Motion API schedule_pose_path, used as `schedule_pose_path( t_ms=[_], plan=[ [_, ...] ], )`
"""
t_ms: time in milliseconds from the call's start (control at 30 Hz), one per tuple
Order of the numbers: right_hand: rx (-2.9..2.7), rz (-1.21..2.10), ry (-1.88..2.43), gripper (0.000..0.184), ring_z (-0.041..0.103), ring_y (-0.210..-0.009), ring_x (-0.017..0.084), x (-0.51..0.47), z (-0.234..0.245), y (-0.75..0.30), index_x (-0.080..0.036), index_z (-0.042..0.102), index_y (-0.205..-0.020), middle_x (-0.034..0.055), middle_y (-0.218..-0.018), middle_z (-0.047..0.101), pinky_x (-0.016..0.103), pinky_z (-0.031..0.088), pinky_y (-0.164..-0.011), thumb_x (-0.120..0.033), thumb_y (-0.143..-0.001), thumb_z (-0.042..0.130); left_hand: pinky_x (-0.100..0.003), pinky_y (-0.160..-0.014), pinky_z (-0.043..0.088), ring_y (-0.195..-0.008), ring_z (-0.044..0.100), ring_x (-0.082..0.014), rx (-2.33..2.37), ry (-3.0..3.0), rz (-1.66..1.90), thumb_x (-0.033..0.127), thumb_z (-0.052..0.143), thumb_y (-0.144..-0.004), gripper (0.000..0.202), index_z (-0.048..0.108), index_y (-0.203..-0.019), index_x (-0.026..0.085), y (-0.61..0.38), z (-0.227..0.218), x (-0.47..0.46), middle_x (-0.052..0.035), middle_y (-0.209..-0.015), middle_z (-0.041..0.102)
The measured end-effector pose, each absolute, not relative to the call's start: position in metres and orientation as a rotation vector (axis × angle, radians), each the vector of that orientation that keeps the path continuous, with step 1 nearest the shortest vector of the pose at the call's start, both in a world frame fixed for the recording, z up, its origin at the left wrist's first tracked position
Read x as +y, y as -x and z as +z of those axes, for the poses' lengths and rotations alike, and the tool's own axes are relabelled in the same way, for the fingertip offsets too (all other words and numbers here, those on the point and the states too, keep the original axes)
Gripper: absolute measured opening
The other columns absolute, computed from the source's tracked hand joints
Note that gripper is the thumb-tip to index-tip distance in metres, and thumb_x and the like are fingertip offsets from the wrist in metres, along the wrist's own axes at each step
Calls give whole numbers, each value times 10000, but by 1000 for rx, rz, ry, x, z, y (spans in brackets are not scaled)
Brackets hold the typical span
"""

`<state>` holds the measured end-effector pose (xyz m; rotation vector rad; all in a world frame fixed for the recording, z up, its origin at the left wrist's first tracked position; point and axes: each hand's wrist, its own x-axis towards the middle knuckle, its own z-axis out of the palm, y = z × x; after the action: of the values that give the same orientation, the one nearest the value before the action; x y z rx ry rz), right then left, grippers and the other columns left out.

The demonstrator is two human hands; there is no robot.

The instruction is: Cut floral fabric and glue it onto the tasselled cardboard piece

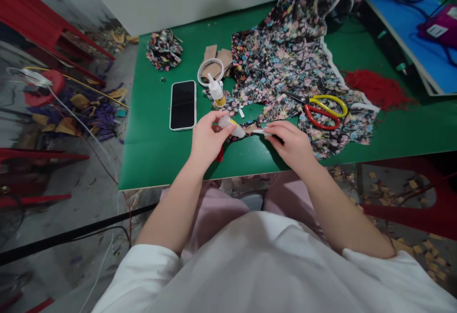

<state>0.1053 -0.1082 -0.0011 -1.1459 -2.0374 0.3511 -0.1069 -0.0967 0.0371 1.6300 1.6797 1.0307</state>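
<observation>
My left hand point(207, 137) is closed round a small glue bottle point(231, 126), tipped on its side with the nozzle pointing right. The nozzle touches a small floral fabric piece point(250, 128) lying on the green table point(153, 151). My right hand point(289, 141) pinches that piece from the right, fingers pressed together over a thin white strip. Something red shows under my left palm. A second glue bottle point(216, 90) stands upright just behind my hands.
A phone point(183, 104) lies face up to the left. A large floral cloth point(289, 61) covers the table's middle, with yellow and red scissors point(323, 111) on it. Behind are a white tape ring point(210, 71), cardboard pieces point(218, 58), a fabric bundle point(164, 49) and red threads point(374, 88).
</observation>
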Motion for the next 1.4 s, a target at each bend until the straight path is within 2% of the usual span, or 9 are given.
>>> schedule_pose_path(
  t_ms=[167, 300, 567, 700, 833, 1100, 1233, 1400],
  plan=[
    [-2064, 385, 1105, 170, 602, -929, 172, -111, -4, -94, -177, 652, -920, 85, -981, 653, 305, 497, -835, -160, -841, 502, -253, -665, 488, -711, 590, -118, 1680, -1568, 1089, 265, 707, -667, 301, 640, -949, 184, 115, 38, -97, -16, -890, 649],
    [-2053, 357, 1092, 163, 603, -917, 175, -111, -6, -95, -164, 653, -917, 92, -970, 657, 312, 500, -827, -166, -842, 508, -234, -669, 482, -731, 591, -111, 1676, -1553, 1168, 277, 708, -666, 312, 638, -958, 190, 122, 42, -99, -2, -875, 644],
    [-2030, 383, 1131, 169, 605, -933, 179, -112, 0, -96, -179, 654, -935, 89, -979, 656, 328, 500, -841, -181, -841, 513, -218, -570, 460, -616, 556, -88, 1741, -1615, 1009, 273, 700, -668, 322, 632, -973, 196, 120, 38, -105, -6, -910, 641],
    [-1948, 377, 1184, 175, 604, -953, 190, -113, 4, -95, -193, 648, -960, 83, -987, 654, 366, 484, -878, -193, -831, 528, -230, -595, 469, -625, 559, -90, 1771, -1728, 1005, 277, 706, -670, 317, 635, -968, 192, 119, 36, -105, -12, -919, 627],
    [-2028, 389, 1102, 165, 606, -944, 183, -113, 5, -85, -189, 647, -937, 79, -981, 659, 340, 500, -849, -178, -834, 519, -240, -613, 477, -640, 564, -98, 1768, -1770, 1016, 283, 708, -673, 322, 636, -971, 186, 118, 36, -105, -17, -911, 620],
    [-1971, 420, 1053, 147, 617, -940, 164, -116, -1, -72, -196, 638, -923, 69, -982, 663, 323, 504, -851, -159, -826, 534, -245, -618, 500, -637, 571, -102, 1711, -1449, 1117, 310, 716, -658, 300, 645, -913, 171, 126, 28, -101, -2, -791, 615],
    [-1917, 422, 1042, 104, 620, -934, 159, -117, -1, -70, -197, 627, -895, 69, -970, 666, 316, 507, -838, -188, -824, 552, -275, -626, 545, -668, 612, -119, 1554, -1180, 1245, 370, 734, -645, 356, 634, -909, 153, 130, 24, -99, -13, -803, 597],
    [-1918, 378, 1044, 94, 617, -924, 160, -116, -1, -64, -194, 612, -878, 74, -970, 660, 309, 504, -822, -192, -839, 526, -260, -615, 554, -686, 626, -124, 1500, -1097, 1259, 390, 755, -625, 379, 638, -885, 142, 129, 28, -99, -22, -795, 609]
  ],
)
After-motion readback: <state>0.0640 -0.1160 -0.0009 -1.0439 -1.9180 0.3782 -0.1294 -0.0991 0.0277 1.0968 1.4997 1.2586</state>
